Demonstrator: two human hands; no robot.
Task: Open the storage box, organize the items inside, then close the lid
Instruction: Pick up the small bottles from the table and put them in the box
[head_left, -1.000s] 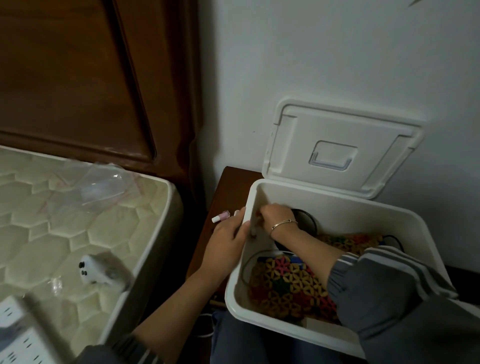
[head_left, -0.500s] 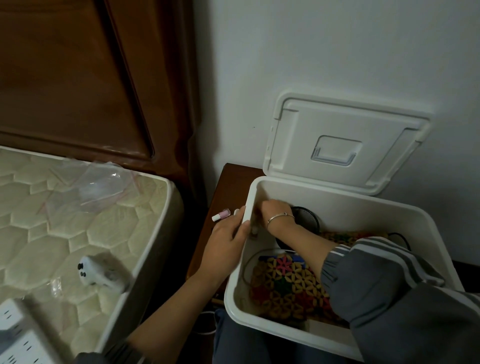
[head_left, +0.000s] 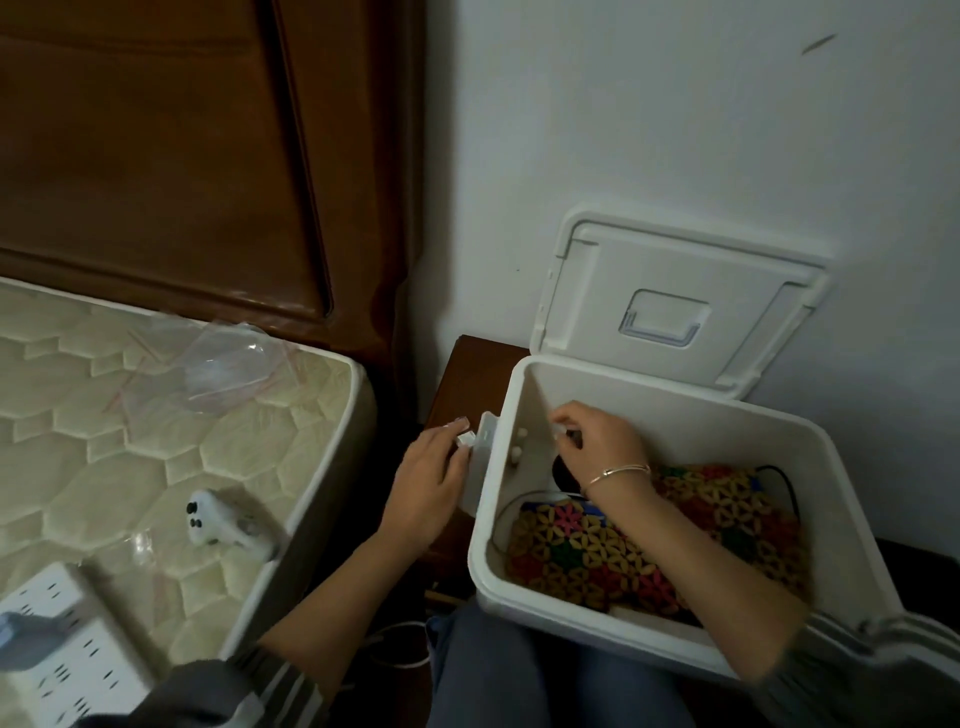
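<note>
The white storage box (head_left: 857, 545) is standing open on a dark wooden tabletop (head_left: 467, 374) beside the bed, close to the wall. Its lid (head_left: 675, 301) is leaning back, upright against the white wall (head_left: 675, 104), with the inner side facing the person. A colourful patterned mat (head_left: 623, 551) is lying on the bottom of the box, and a black cable (head_left: 782, 480) is running along its far edge.

The right hand (head_left: 597, 441) is reaching inside the box, near the left wall, with the fingers bent and pinching a small pale object; I cannot tell what this object is. A thin bracelet (head_left: 621, 472) is sitting on the wrist. Two small white knobs (head_left: 519, 441) are showing on the inner side of the left wall, just beside this hand.

The left hand (head_left: 431, 483) is staying outside the box, against its left wall. Its fingertips are closing on a small white piece (head_left: 465, 439) that is touching the white side bracket (head_left: 485, 434) of the box.

On the bed mattress (head_left: 156, 441) are lying a clear plastic bag (head_left: 223, 364), a small white device with dark buttons (head_left: 218, 522) and, at the lower corner, a white power strip (head_left: 67, 660), which is blurred.
</note>
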